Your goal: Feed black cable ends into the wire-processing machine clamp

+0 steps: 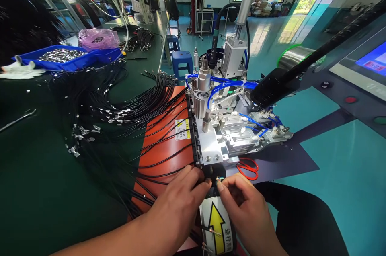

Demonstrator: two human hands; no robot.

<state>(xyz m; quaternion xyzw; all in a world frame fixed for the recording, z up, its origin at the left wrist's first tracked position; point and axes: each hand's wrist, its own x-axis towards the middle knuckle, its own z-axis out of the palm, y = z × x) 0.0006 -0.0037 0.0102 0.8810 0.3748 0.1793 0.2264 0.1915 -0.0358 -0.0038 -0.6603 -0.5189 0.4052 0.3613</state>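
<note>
My left hand (pixel 183 195) is closed, with its fingertips pressed at the near edge of the machine, where a black cable (pixel 150 176) runs in from the left. My right hand (pixel 245 203) pinches the thin coloured wires (pixel 219 178) at the cable's end, just right of my left fingertips. Part of the cable is hidden under my left fingers. The metal machine (pixel 217 135), with blue air hoses, stands right beyond both hands. Several black cables lie across the orange plate (pixel 165 149). Below my hands is a white label with a yellow arrow (pixel 216 224).
Red-handled scissors (pixel 249 168) lie right of the machine. More black cables (pixel 123 113) with metal ends spread over the dark green table (pixel 39 175). Blue trays (pixel 78 62) of small metal parts sit at the back left. A wire spool (pixel 297 58) and a control panel (pixel 351 95) are at the right.
</note>
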